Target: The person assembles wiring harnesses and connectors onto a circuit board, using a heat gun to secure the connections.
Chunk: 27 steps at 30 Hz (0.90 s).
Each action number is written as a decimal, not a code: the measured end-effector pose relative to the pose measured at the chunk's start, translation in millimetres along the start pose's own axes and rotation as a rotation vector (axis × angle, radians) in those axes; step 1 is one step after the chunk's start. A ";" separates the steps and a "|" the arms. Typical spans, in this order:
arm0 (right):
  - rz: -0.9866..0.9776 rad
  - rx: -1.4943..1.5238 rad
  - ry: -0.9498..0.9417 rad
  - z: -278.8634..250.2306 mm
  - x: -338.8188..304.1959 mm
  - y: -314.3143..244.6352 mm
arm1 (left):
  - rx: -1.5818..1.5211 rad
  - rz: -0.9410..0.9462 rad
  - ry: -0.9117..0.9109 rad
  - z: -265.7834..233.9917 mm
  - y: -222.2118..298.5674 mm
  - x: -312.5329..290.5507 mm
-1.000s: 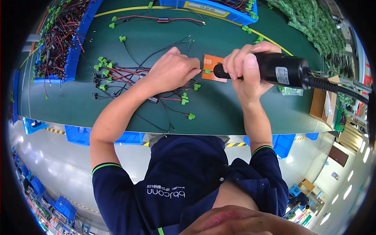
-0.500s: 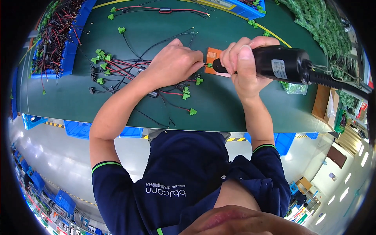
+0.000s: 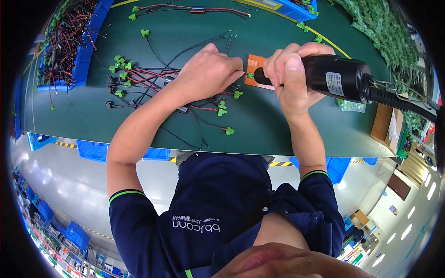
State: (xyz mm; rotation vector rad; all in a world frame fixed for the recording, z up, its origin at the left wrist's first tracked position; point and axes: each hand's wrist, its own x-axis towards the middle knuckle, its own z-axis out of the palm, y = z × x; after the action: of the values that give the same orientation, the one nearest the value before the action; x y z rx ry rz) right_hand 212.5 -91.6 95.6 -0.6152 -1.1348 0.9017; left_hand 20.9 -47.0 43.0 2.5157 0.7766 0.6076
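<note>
My right hand [image 3: 294, 81] is wrapped around a black corded electric screwdriver [image 3: 343, 78], held nearly level with its nose pointing left. Below that nose, an orange fixture block [image 3: 255, 61] lies on the table. A small green terminal connector [image 3: 250, 75] sits at the block, right by the screwdriver's nose; their exact contact is hidden. My left hand [image 3: 208, 72] is closed in a pinch just left of the block, on a thin wire that leads to this connector. Under and beside my left forearm spreads a pile of red and black wire harnesses [image 3: 150, 83] with green connectors.
A blue bin [image 3: 81, 65] full of harnesses stands at the far left, another blue bin [image 3: 296, 10] at the back. One harness [image 3: 197, 9] lies apart near the back. Green bubble wrap [image 3: 380, 37] heaps at the right, above a cardboard box [image 3: 382, 123]. The screwdriver's cord [image 3: 394, 99] trails right.
The screwdriver and my right hand have shifted very slightly right and down in the picture, along with the whole table view. Both hands keep their grips.
</note>
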 end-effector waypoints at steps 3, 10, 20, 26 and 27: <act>-0.005 0.036 -0.013 -2.1 2.1 -4.0 | 0.004 0.000 -0.007 0.5 -1.3 -1.0; -0.025 0.097 -0.051 -1.3 6.1 -3.8 | 0.003 0.012 0.024 2.6 -1.4 -2.4; 0.039 0.056 0.071 4.7 7.2 -1.3 | -0.015 0.008 -0.017 -3.3 0.1 -0.3; 0.105 -0.038 0.150 6.0 -0.1 -1.0 | 0.002 0.017 -0.043 -5.5 3.9 -1.2; 0.040 -0.188 0.028 4.9 0.5 -2.4 | -0.005 0.007 -0.039 -5.4 4.5 -1.4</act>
State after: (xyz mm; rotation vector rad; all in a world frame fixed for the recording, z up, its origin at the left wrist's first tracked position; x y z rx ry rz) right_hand 208.7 -92.5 99.4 -0.8042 -1.1940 0.8232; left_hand 18.9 -49.8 49.3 2.5187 0.7513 0.5600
